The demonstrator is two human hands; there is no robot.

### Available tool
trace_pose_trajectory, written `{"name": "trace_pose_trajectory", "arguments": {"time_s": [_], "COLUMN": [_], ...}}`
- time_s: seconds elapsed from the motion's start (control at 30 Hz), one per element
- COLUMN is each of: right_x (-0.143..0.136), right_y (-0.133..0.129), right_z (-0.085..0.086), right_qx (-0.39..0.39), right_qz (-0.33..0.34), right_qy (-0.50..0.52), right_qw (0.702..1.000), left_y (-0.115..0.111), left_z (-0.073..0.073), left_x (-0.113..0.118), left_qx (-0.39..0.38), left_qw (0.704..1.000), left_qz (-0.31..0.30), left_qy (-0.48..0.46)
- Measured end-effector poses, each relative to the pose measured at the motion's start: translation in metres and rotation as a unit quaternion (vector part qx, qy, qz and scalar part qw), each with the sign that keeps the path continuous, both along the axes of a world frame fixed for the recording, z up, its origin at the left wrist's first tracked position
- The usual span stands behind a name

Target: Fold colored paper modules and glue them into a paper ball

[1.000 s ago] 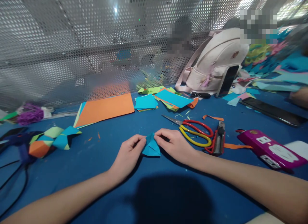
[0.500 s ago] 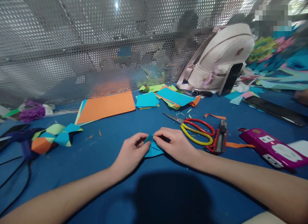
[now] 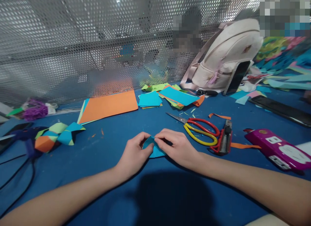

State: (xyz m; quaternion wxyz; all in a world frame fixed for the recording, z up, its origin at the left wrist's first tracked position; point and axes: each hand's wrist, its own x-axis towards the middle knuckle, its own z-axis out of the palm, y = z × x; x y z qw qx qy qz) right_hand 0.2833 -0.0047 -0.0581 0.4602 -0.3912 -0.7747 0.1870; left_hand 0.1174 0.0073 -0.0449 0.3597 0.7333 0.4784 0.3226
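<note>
Between my two hands is a small folded piece of blue paper (image 3: 157, 152), low over the blue table (image 3: 109, 190). My left hand (image 3: 136, 151) pinches its left side between thumb and fingers. On the upper right side, my right hand (image 3: 177, 144) grips it with thumb and fingertips. The fingers hide part of the folds. Just right of my right hand lie scissors (image 3: 201, 130) with red and yellow handles. A red box cutter (image 3: 224, 140) rests beside their handles.
Orange sheets (image 3: 111, 104) and blue paper squares (image 3: 150, 99) lie at the back. Left are a folded paper model (image 3: 57, 135) and a glue gun (image 3: 28, 138). A backpack (image 3: 228, 54), phone (image 3: 283, 109) and purple device (image 3: 279, 148) stand or lie right. A perforated metal screen (image 3: 85, 41) rises behind.
My left thumb and fingers have shifted slightly on the blue paper, and its folds look different. My right hand keeps its pinch. The whole view has shifted a little.
</note>
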Motion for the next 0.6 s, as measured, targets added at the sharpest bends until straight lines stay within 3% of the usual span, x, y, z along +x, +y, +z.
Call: {"name": "trace_pose_trajectory", "arguments": {"time_s": [0.6], "right_x": [-0.0001], "right_y": [0.003], "right_z": [0.0006], "right_qx": [-0.02], "right_qz": [-0.013], "right_qy": [0.055], "right_qw": [0.998], "left_y": [-0.0053], "left_z": [0.0035], "left_x": [-0.003], "left_qx": [0.024], "left_qw": [1.0], "left_qz": [-0.017], "left_qy": [0.01]}}
